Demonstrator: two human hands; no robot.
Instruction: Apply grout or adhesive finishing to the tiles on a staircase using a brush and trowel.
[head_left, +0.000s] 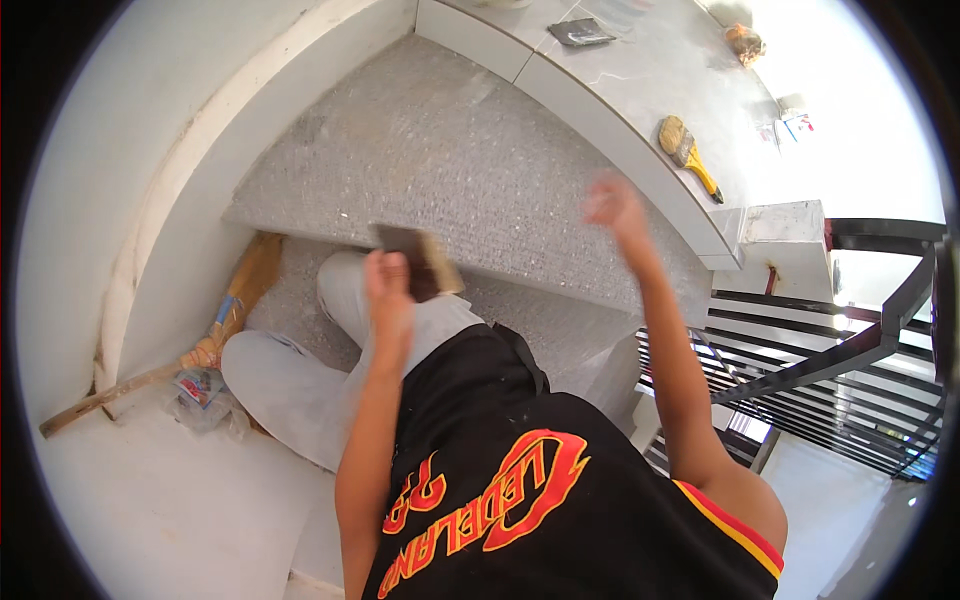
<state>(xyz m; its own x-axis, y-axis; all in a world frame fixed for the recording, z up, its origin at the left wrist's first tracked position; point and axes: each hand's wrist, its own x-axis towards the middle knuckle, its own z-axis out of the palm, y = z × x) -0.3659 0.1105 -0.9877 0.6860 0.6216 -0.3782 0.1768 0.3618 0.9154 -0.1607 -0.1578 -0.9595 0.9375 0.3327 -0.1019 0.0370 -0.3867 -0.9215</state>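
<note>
My left hand point(388, 290) grips a flat, dark rectangular pad point(423, 270) with a pale tan side, blurred, above my bent legs at the edge of a speckled grey step point(380, 140). My right hand point(615, 207) is raised over the same step, to the right of the pad and below a yellow-handled paintbrush point(690, 158); motion smears its fingers. The brush lies on the tiled ledge point(620, 80), where a small dark flat piece point(580, 32) also rests farther back.
A straw broom point(250, 285) leans beside my left leg, near a crumpled plastic bag point(210, 405). A curved white wall point(120, 160) bounds the left. At the right stand a pale post point(780, 235) and black metal railing point(880, 340). A lumpy tan object point(745, 45) sits at the top right.
</note>
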